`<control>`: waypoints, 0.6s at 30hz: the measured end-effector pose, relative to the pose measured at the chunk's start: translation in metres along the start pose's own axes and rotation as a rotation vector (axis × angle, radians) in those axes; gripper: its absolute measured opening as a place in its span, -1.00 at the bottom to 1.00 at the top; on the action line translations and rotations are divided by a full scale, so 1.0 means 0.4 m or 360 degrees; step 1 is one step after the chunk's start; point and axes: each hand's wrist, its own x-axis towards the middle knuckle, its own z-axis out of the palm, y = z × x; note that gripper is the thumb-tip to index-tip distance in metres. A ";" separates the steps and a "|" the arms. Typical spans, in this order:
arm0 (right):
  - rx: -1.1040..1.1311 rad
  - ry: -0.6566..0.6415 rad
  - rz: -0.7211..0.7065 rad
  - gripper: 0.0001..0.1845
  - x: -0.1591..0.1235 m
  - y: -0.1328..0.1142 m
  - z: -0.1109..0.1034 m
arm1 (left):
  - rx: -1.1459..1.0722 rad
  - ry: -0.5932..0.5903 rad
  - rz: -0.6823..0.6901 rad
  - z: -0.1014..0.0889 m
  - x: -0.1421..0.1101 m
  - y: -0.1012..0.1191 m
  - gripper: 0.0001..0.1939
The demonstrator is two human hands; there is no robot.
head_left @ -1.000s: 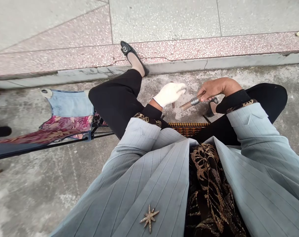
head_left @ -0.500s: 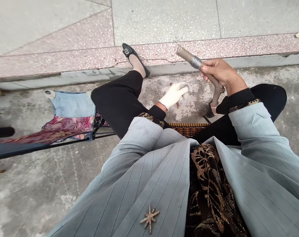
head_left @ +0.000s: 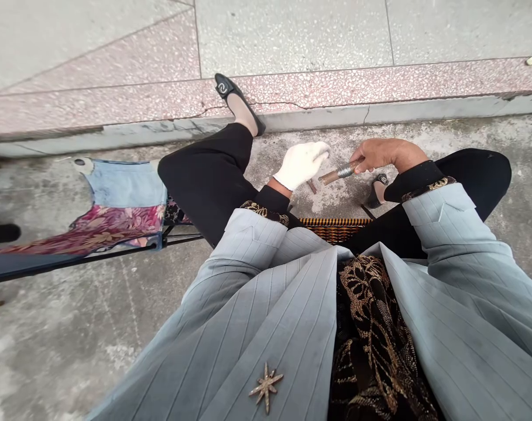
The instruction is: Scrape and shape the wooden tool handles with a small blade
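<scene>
My right hand (head_left: 382, 154) is closed round a short wooden stick (head_left: 330, 178), whose end points left and slightly down. A coil of silvery wire (head_left: 346, 170) is wound tightly round the stick just beside my fingers. My left hand (head_left: 301, 162), in a white knitted glove, is just left of the stick and apart from it. Its fingers are bent together in a pinch. Anything between them is too small or hidden to make out. Below the glove, a small brown piece of twig (head_left: 312, 187) shows near the ground.
Under me is a woven wicker seat (head_left: 336, 229). To the left stands a folding chair (head_left: 120, 187) with blue and flowered cloth. A pink speckled stone step (head_left: 292, 93) runs across in front, with my left shoe (head_left: 230, 89) on it. Rough concrete floor (head_left: 94, 327) lies around.
My right hand has lowered and turned the stick, so its end has swung from up-left to down-left. My gloved left hand has shifted slightly left and up.
</scene>
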 end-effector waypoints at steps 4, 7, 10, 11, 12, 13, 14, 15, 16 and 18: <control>0.0143 -0.0086 -0.0188 -0.63 -0.021 -0.019 -0.010 | -0.0212 0.0011 -0.0054 -0.012 0.006 -0.006 -0.59; 0.0201 -0.0096 -0.0271 -0.63 -0.038 -0.031 -0.014 | -0.0364 0.0053 -0.0094 -0.002 0.017 -0.015 -0.62; 0.0320 0.0006 -0.0306 -0.59 -0.055 -0.040 -0.013 | -0.0509 0.0030 -0.0127 0.017 0.031 -0.024 -0.67; 0.0387 0.0080 -0.0308 -0.57 -0.059 -0.042 -0.012 | -0.0576 0.0022 -0.0152 0.023 0.034 -0.025 -0.69; 0.0479 0.0180 -0.0311 -0.54 -0.061 -0.042 -0.012 | -0.0653 0.0005 -0.0173 0.030 0.036 -0.025 -0.71; 0.0588 0.0305 -0.0309 -0.51 -0.061 -0.042 -0.011 | -0.0745 0.0011 -0.0214 0.035 0.037 -0.023 -0.72; 0.0703 0.0448 -0.0299 -0.48 -0.058 -0.040 -0.011 | -0.0839 0.0027 -0.0261 0.041 0.035 -0.021 -0.72; 0.0812 0.0604 -0.0274 -0.46 -0.053 -0.036 -0.010 | -0.0917 0.0000 -0.0261 0.045 0.032 -0.017 -0.71; 0.0905 0.0762 -0.0232 -0.45 -0.045 -0.032 -0.011 | -0.0970 -0.0018 -0.0256 0.049 0.028 -0.013 -0.69; 0.0996 0.1014 -0.0101 -0.45 -0.026 -0.019 -0.012 | -0.0969 -0.0105 -0.0188 0.055 0.019 -0.006 -0.67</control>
